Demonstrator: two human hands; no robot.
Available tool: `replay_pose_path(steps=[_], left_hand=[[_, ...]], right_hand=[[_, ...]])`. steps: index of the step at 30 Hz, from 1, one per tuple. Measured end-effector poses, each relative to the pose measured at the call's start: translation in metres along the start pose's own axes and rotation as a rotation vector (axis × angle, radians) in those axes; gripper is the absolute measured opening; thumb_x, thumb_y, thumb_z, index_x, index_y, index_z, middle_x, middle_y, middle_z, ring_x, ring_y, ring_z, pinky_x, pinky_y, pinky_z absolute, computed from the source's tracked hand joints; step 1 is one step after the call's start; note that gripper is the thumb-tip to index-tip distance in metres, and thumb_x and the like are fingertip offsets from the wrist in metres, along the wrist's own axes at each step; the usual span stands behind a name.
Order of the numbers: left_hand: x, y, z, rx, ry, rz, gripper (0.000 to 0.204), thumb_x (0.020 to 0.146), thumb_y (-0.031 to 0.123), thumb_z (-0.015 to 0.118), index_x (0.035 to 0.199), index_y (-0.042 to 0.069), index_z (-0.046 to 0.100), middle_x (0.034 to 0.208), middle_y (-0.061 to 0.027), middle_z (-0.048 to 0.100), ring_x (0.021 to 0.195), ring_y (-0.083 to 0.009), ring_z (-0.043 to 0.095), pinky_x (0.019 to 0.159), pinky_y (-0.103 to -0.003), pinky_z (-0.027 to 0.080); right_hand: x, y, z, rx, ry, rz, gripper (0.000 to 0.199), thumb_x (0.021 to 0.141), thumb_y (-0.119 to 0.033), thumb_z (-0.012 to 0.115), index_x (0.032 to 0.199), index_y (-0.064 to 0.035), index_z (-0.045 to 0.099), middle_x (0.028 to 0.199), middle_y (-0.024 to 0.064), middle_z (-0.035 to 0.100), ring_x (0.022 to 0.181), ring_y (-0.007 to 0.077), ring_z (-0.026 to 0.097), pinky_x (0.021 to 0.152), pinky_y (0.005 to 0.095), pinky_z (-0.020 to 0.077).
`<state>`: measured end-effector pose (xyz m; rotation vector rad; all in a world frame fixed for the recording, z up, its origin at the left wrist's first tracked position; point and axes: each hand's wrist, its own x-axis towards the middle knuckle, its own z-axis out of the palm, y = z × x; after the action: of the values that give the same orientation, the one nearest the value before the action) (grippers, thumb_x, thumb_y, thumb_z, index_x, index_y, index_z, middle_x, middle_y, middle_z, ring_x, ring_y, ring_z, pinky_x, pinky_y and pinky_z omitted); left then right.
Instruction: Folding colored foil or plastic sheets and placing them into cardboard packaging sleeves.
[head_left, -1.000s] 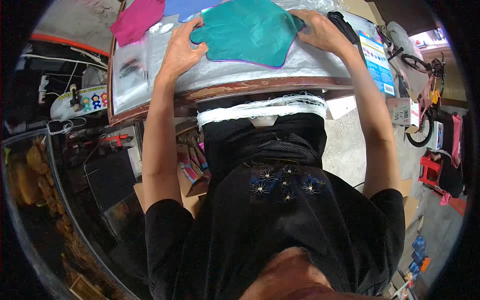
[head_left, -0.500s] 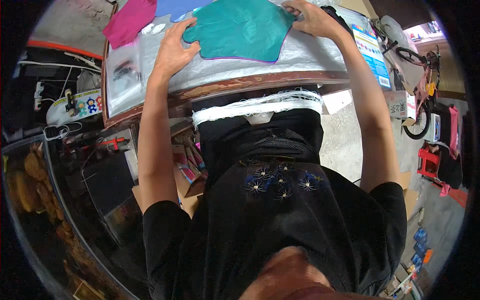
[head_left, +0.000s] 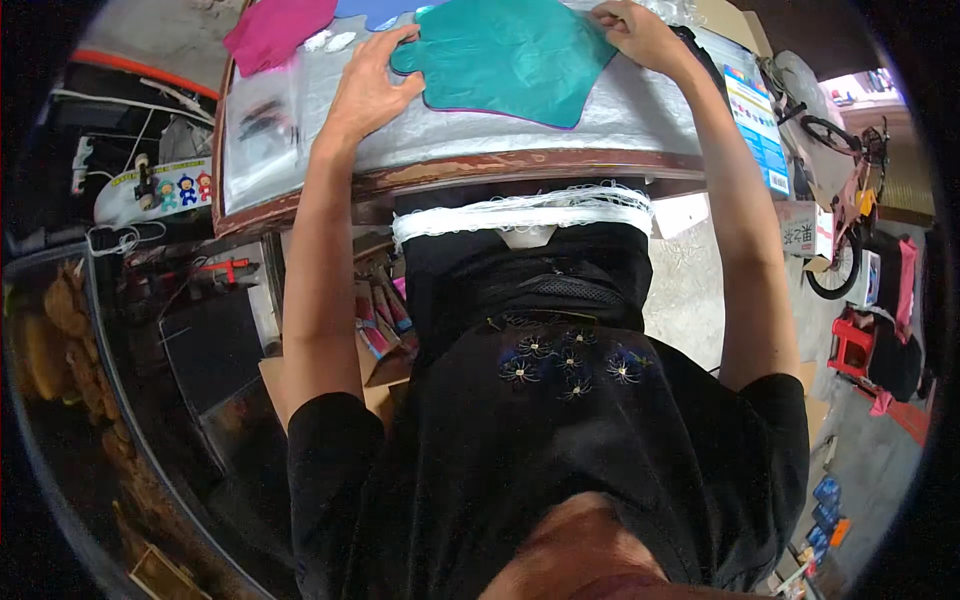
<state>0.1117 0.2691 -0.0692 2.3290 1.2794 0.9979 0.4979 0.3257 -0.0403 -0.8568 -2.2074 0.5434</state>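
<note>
A flat, shiny teal sheet (head_left: 510, 65) with a thin purple lower edge lies on the covered table, its top cut off by the picture's rim. At its left edge rests my left hand (head_left: 375, 88), thumb and fingers spread apart around a small rounded tab. My right hand (head_left: 645, 38) has its fingers curled and pinched together at the sheet's right corner. Left of the teal sheet lie a magenta sheet (head_left: 275, 35) and part of a blue one (head_left: 375, 10).
The table (head_left: 330, 150) has a whitish plastic cover and a worn brown wooden edge. A clear plastic bag (head_left: 262, 125) lies at its left end, a blue-and-white printed package (head_left: 755, 130) at its right. Beyond stand a pink bicycle (head_left: 855, 190) and a red stool (head_left: 852, 345).
The whole view has shifted slightly, so table, sheets and hands appear a little further right. Both hands stay at the teal sheet's edges.
</note>
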Motion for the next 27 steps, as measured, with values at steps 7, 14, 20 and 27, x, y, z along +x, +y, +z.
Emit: replay_pose_path(steps=[7,14,20,27], left_hand=[[-0.033,0.051,-0.016,0.099,0.026,-0.131,0.054,0.073,0.026,0.077,0.123,0.011,0.063,0.120,-0.0103,0.065,0.116,-0.0326,0.056,0.102,-0.045,0.040],[-0.045,0.072,0.010,0.265,0.111,-0.121,0.053,0.068,0.030,0.081,0.116,0.012,0.065,0.109,-0.0065,0.066,0.106,-0.0299,0.058,0.094,-0.046,0.037],[-0.043,0.073,0.018,0.285,0.155,-0.179,0.049,0.069,0.028,0.080,0.113,0.012,0.065,0.104,-0.0053,0.066,0.103,-0.0289,0.058,0.091,-0.044,0.037],[-0.043,0.076,0.017,0.221,0.140,-0.183,0.049,0.072,0.027,0.078,0.115,0.011,0.064,0.106,-0.0058,0.067,0.105,-0.0289,0.058,0.094,-0.045,0.036]], right_hand=[[-0.001,-0.021,-0.006,-0.334,-0.109,0.459,0.031,0.080,-0.003,0.052,0.102,0.0019,0.073,0.098,0.0244,0.072,0.095,0.0368,0.071,0.085,0.0400,0.0547],[0.007,-0.004,0.008,-0.323,0.044,0.453,0.029,0.083,-0.004,0.049,0.097,0.0022,0.073,0.098,0.0243,0.072,0.094,0.0365,0.071,0.084,0.0412,0.0544],[0.009,-0.002,0.017,-0.360,0.024,0.439,0.028,0.083,-0.004,0.049,0.097,0.0022,0.073,0.097,0.0242,0.072,0.093,0.0380,0.070,0.084,0.0420,0.0544],[-0.004,0.020,0.002,-0.288,-0.103,0.545,0.050,0.082,-0.003,0.062,0.132,-0.0033,0.060,0.115,0.0176,0.070,0.105,0.0290,0.067,0.100,0.0348,0.0505]])
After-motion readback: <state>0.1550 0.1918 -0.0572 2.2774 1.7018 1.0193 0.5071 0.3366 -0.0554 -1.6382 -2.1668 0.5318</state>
